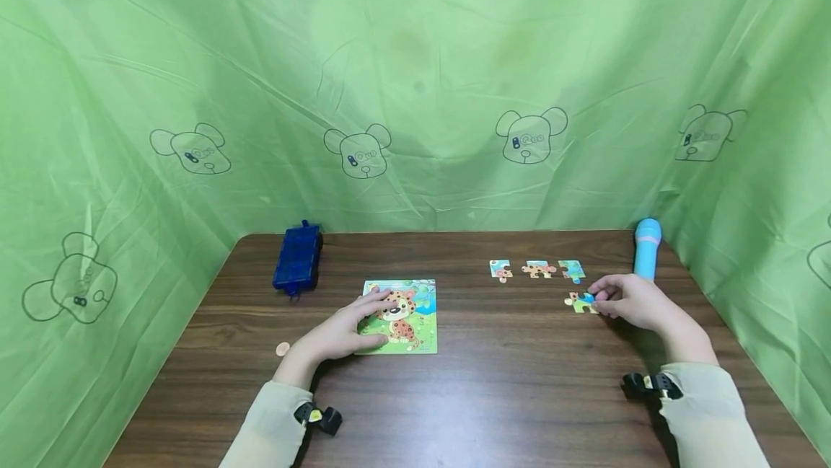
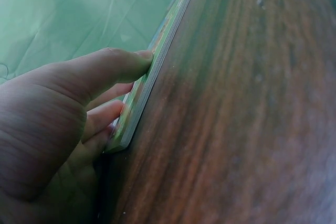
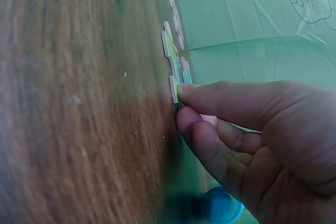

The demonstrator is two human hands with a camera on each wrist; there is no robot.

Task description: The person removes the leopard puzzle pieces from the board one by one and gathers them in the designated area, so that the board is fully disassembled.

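My left hand (image 1: 337, 331) lies over the left part of a square picture puzzle (image 1: 422, 327) that shows a spotted cub on grass. Its fingers are spread across the picture, and in the left wrist view the thumb touches the top of the thick board (image 2: 137, 106). To the right, my right hand (image 1: 632, 302) pinches the right edge of a green, blue and yellow jigsaw piece (image 1: 580, 302) at table level. The right wrist view has the thumb on top of this piece (image 3: 175, 88) and curled fingers beside its edge.
Behind the held piece, three loose jigsaw pieces (image 1: 539, 270) lie in a row. A light-blue toy microphone (image 1: 646, 252) stands beyond my right hand. At the back left is a blue plastic case (image 1: 297, 259); a small pale disc (image 1: 282, 349) lies near my left wrist. Green cloth (image 1: 415, 93) surrounds the table.
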